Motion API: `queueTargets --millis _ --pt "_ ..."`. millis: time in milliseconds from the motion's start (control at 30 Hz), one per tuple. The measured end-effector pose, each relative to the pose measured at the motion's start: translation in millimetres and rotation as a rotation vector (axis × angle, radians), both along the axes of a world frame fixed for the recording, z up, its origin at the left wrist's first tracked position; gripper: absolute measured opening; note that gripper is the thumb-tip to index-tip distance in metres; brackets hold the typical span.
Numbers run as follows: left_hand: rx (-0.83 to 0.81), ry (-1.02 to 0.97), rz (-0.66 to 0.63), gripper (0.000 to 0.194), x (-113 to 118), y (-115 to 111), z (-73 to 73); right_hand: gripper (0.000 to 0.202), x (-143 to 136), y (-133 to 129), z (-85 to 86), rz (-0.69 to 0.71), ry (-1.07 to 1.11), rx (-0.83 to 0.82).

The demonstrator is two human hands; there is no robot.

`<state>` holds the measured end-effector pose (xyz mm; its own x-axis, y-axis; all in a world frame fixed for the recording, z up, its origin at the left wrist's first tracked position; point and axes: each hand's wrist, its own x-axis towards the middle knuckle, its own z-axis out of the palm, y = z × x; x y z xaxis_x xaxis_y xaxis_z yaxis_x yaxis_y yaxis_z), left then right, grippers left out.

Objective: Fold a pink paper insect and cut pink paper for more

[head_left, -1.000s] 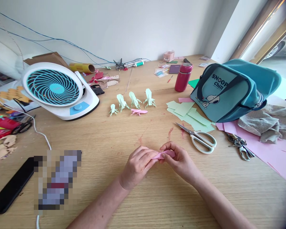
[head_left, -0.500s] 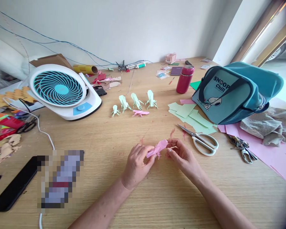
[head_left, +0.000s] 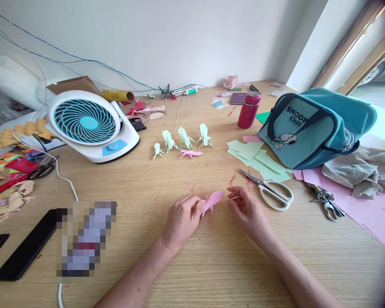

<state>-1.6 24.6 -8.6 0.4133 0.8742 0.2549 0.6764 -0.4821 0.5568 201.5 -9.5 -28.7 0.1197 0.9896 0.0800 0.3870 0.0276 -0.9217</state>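
Pink folded paper figure [head_left: 211, 201] held just above wooden table [head_left: 192, 265], near front middle, pinched at lower end by left hand [head_left: 182, 220] between thumb and fingertips. Right hand [head_left: 248, 211] just beside figure, apart from it, fingers loosely curled, thin pale sliver seen at fingertips; grip on it cannot be told. Scissors [head_left: 271, 190] laid just right of right hand. Green paper sheets [head_left: 259, 158] spread behind scissors, teal bag [head_left: 314, 126] beyond. Green folded figures [head_left: 182, 139] and second pink figure [head_left: 191, 153] set farther back. Fan [head_left: 90, 126] placed at left.
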Motion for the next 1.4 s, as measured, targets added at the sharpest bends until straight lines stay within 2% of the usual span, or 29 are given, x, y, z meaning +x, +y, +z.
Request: queueTargets --millis 300,500,633,733,867,967,1033,1167,1300,1367,1400 --pt "-0.205 -0.116 0.040 0.027 -11 13 0.9 0.022 4 -1 2.7 -0.020 -0.127 0.019" --pt "-0.403 -0.177 0.041 0.029 -8 11 1.7 0.021 1 -2 0.0 0.016 -0.114 -0.037" --pt "-0.466 -0.195 0.010 0.030 -8 11 0.1 0.013 -4 -3 -0.6 0.055 -0.081 -0.067" --pt "-0.433 -0.211 0.030 0.027 -8 12 -0.1 0.009 -6 -4 1.2 0.049 -0.084 -0.049" --pt "-0.189 -0.263 -0.038 0.020 -8 14 -4.0 0.010 -7 -4 5.6 0.072 -0.102 0.007" --pt "-0.016 -0.240 -0.156 0.035 -9 16 -9.8 0.013 -9 -5 6.6 0.114 -0.112 0.053" --pt "0.025 -0.205 -0.202 0.043 -9 16 -12.8 0.014 -10 -5 5.3 0.135 -0.119 0.070" --pt "-0.058 -0.202 -0.166 0.037 -6 15 -14.3 0.013 -12 -5 -0.4 0.141 -0.115 0.066" --pt "-0.197 -0.270 -0.053 0.017 -1 11 -12.2 0.015 -12 -5 -5.3 0.133 -0.113 0.062" --pt "-0.199 -0.233 -0.010 0.007 1 7 -9.7 0.017 -11 -5 -4.9 0.122 -0.145 0.089" --pt "-0.180 -0.194 0.008 0.011 2 4 -8.1 0.018 -10 -5 -3.6 0.115 -0.179 0.121"
